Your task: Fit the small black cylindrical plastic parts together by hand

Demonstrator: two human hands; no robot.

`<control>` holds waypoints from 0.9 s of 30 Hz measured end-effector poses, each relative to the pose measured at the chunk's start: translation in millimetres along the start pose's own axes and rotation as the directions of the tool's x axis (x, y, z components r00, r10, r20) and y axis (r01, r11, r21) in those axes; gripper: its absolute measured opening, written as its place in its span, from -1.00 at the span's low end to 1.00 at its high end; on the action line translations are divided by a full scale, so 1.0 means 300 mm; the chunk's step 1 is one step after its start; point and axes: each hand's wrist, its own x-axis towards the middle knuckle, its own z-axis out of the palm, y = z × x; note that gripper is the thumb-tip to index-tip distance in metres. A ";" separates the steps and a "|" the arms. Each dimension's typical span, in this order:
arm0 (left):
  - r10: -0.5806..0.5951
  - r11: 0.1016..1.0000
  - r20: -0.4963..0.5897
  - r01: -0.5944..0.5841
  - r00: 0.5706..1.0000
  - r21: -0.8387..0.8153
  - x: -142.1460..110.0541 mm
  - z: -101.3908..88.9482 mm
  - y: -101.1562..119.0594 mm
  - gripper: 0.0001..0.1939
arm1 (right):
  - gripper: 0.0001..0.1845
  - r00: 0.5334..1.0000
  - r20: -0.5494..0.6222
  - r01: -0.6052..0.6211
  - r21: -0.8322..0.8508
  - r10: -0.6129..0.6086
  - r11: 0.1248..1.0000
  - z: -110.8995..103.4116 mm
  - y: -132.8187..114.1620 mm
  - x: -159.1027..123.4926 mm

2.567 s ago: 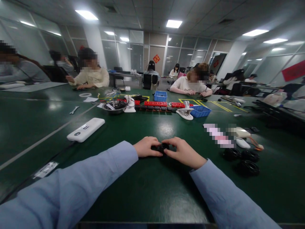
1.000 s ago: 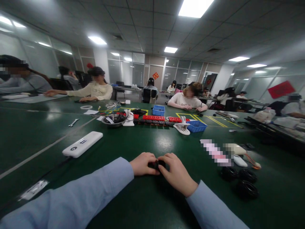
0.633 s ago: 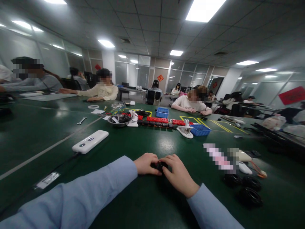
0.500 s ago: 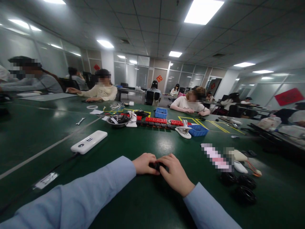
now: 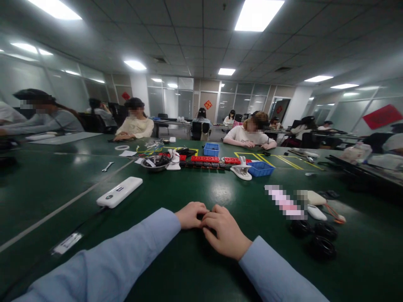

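Note:
Near the middle of the green table (image 5: 163, 268), my two hands meet, fingertips together. My left hand (image 5: 190, 216) is closed, its fingers and thumb curled inward. My right hand (image 5: 226, 233) is closed too, its bent fingers lapping over the left fingertips. Between them is a small black object, almost wholly hidden now by my fingers; its kind cannot be made out. Both forearms, in light blue sleeves, reach in from the lower corners.
Left lies a white power bank (image 5: 121, 192) with a black cable; beyond it, a wrench (image 5: 108, 167). Black rings (image 5: 323, 247) and a white mouse (image 5: 316, 212) lie right. Farther off are red power strips (image 5: 204, 159), blue bins (image 5: 260, 169) and a wire-filled bowl (image 5: 155, 162). People sit across the table.
My right hand has shifted slightly left and turned over the left fingertips, covering the black object that showed between them. The view has tilted a little. A co-worker at left has drawn an arm in.

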 end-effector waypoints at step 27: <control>-0.037 0.999 0.062 0.039 0.997 -0.034 -0.009 -0.039 0.037 -0.65 | -0.51 0.868 -0.005 -0.473 0.293 0.496 0.831 0.035 0.173 -0.035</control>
